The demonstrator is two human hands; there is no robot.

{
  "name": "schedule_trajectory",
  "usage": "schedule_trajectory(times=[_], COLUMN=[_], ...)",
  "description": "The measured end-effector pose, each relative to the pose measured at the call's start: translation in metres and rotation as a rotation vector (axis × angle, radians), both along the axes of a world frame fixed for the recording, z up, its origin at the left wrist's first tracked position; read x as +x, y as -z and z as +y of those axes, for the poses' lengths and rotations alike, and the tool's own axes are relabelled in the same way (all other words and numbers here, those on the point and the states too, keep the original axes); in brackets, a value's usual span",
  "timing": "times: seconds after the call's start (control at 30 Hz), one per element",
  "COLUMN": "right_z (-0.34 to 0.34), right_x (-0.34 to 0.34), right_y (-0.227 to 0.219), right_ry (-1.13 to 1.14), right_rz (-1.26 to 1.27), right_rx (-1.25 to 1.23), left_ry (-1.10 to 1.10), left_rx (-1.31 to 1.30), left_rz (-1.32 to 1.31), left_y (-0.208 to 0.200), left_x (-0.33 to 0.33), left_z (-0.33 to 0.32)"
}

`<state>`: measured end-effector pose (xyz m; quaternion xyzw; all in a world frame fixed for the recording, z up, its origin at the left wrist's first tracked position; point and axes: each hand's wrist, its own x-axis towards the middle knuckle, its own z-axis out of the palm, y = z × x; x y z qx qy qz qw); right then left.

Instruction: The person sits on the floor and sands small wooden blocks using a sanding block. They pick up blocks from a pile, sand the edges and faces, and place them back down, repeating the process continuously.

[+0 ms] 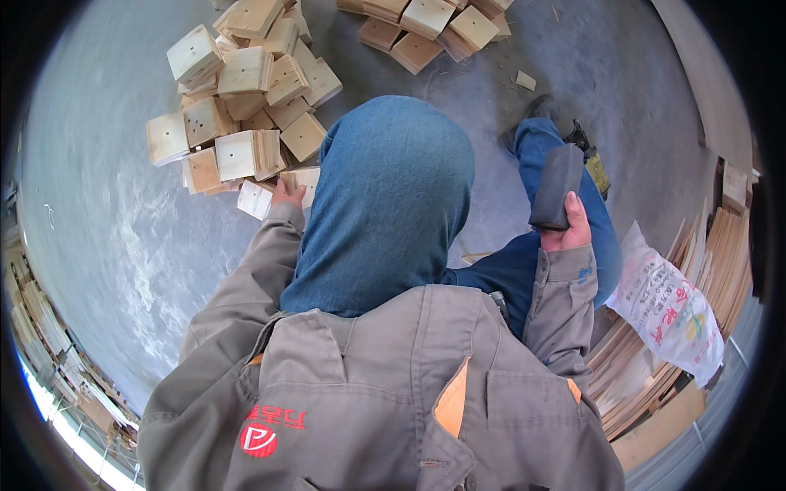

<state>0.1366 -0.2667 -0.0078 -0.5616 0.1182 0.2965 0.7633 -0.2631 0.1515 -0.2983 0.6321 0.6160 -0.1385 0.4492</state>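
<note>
My right hand (567,231) is closed round a dark grey rectangular block (557,185), held upright over my right leg, thumb along its side. It looks like a sanding block. Low to the left of my raised knee, my left hand (287,195) grips a pale wooden block (305,182) at the near edge of a pile. My knee hides part of that block, and some of the fingers cannot be seen. The pile of wooden blocks (243,72) is heaped loosely, with layered edges and small drilled holes in several faces.
A second heap of wooden blocks (416,51) lies farther off. One small wood offcut (526,80) rests on the grey floor (123,196). To my right, a white printed plastic sack (667,307) lies against long wooden strips (634,376). More stacked timber (61,348) lines the far left.
</note>
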Motion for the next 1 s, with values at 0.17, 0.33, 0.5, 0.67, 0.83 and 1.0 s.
schedule_trajectory(times=[0.17,0.33,0.5,0.67,0.83,1.0], right_z=[0.011,0.011,0.018,0.016,0.019,0.018], right_x=[-0.005,-0.006,-0.010,-0.009,-0.009,-0.013], right_y=[-0.006,-0.006,-0.006,-0.002,0.000,-0.010], right_ry=[0.014,0.017,0.026,0.028,0.043,0.033], right_rz=[-0.023,-0.022,-0.039,-0.053,-0.082,-0.089], right_rx=[-0.064,-0.107,-0.175,-0.202,-0.228,-0.172], left_ry=[0.044,0.062,-0.147,-0.225,-0.417,-0.313], left_rx=[0.001,0.055,0.072,0.158,0.294,0.089], left_rz=[0.046,0.107,-0.016,0.136,0.226,0.043], left_y=[-0.019,-0.012,0.006,-0.008,-0.033,0.000], left_x=[0.007,0.002,-0.025,-0.038,-0.027,-0.057], left_z=[-0.001,-0.002,-0.004,-0.008,-0.020,-0.010])
